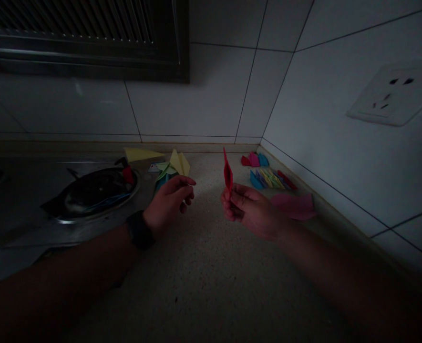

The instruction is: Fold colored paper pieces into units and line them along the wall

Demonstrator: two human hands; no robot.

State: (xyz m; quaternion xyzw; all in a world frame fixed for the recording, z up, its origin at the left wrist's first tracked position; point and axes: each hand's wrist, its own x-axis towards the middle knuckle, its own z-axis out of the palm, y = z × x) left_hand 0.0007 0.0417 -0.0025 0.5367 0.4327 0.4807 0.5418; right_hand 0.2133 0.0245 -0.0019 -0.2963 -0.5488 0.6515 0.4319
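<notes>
My right hand (250, 207) pinches a red piece of folded paper (228, 174) at its lower end and holds it upright above the counter, its narrow edge towards me. To the left, my left hand (170, 197) hovers with a dark watch on the wrist. Its fingers are loosely bent and apart, and nothing is in them. Just behind that hand lie folded paper planes (179, 163) in pale yellow and green. Right of the red paper sit several small folded papers (272, 178) in blue, yellow and red, and a flat pink sheet (294, 206) partly hidden by my right hand.
A gas stove (99, 193) with a dark burner stands at the left, blue and red bits of paper on it. A range hood (85, 43) hangs above. White tiled walls meet behind the speckled counter (203, 276). A socket (385, 93) is on the right wall.
</notes>
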